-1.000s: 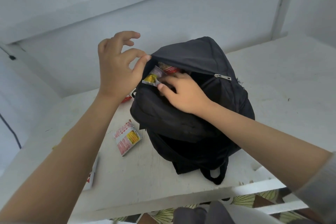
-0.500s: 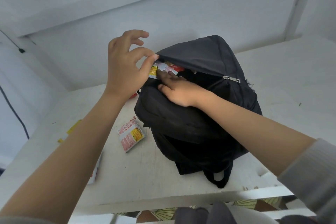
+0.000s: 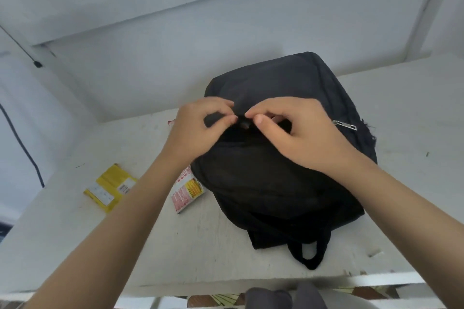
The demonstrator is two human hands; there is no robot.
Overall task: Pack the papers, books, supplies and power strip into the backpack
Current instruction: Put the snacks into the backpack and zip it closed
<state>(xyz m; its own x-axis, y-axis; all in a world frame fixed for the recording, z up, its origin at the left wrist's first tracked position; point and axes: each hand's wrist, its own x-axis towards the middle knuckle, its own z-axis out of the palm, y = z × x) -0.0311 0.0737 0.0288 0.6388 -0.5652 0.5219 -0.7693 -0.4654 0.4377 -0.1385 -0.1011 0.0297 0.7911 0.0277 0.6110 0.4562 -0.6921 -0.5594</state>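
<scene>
Packet now tucked away, the mouth of the black fabric backpack (image 3: 276,178) is being pinched by left hand (image 3: 198,130) and right hand (image 3: 301,133); edges best aligned

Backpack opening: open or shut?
Almost shut: left hand and right hand pinch the edges of the backpack together; only a small gap shows.

The backpack (image 3: 276,178) bulks directly under the left hand (image 3: 198,130) and right hand (image 3: 296,133), which pinch its top edge almost fingertip to fingertip, leaving only a narrow dark gap between them. Left of the left hand the surface (image 3: 414,108) carries a red-and-white packet (image 3: 187,189) touching the backpack's side and a yellow packet (image 3: 110,187) farther out, with bare room between them. Right of the right hand, past the zipper pull (image 3: 345,125), the surface lies open; the wall (image 3: 150,70) rises close behind the backpack.
</scene>
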